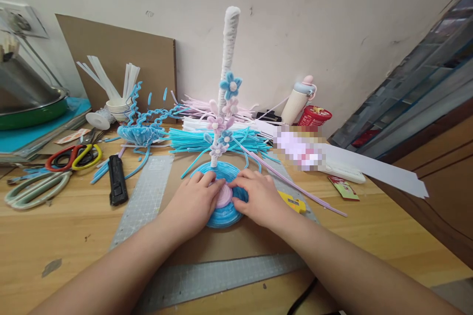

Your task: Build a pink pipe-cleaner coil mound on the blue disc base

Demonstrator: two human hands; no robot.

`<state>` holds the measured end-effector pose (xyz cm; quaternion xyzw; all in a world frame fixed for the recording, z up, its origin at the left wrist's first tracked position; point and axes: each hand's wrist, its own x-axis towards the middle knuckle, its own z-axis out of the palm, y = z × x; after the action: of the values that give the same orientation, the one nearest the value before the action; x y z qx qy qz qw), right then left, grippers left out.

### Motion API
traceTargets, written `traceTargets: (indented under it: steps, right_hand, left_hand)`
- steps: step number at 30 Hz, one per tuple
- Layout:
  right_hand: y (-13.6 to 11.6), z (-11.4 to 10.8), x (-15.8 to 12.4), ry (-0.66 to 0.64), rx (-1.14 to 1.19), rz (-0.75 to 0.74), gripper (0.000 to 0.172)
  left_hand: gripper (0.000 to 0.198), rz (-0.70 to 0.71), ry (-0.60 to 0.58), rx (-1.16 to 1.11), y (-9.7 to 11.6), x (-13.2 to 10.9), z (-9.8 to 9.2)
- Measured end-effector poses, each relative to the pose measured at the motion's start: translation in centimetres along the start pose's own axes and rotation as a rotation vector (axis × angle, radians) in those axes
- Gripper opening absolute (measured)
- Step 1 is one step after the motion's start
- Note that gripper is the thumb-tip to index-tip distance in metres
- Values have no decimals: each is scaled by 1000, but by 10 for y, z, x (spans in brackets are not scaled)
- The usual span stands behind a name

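Note:
A round base (221, 220) of coiled blue pipe cleaner lies on brown cardboard (207, 248). On top of it sits a small pink coiled disc (224, 198). My left hand (195, 197) grips the disc's left side, its fingertips bent over the edge. From the right, my right hand (258, 197) has curled fingers and thumb at the disc's other side. A white wrapped post (229, 39) rises upright at the back of the base, with blue and pink fuzzy flowers (231, 85) along its lower half. My hands partly cover the base and disc.
Behind the base lie bundles of blue pipe cleaners (218, 140). A blue fuzzy bowl shape (140, 134), scissors (70, 157) and a black cutter (117, 180) are on the left. To the right are a yellow tool (293, 203), a bottle (295, 101) and white strips (377, 165).

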<state>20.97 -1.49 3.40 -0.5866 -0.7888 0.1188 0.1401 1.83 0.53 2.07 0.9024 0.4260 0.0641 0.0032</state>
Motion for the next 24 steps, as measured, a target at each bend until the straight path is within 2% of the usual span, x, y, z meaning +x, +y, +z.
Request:
traceTargets:
  steps: [8, 16, 24]
  right_hand:
    - [0, 0, 2, 9, -57, -2, 27]
    - [2, -2, 1, 38, -126, -109, 15]
    - [-2, -10, 6, -78, -236, -135, 18]
  left_hand:
    - [37, -1, -12, -2, 1, 2, -1]
    - [38, 6, 2, 47, 4, 0, 0]
    - [37, 8, 23, 21, 3, 0, 1]
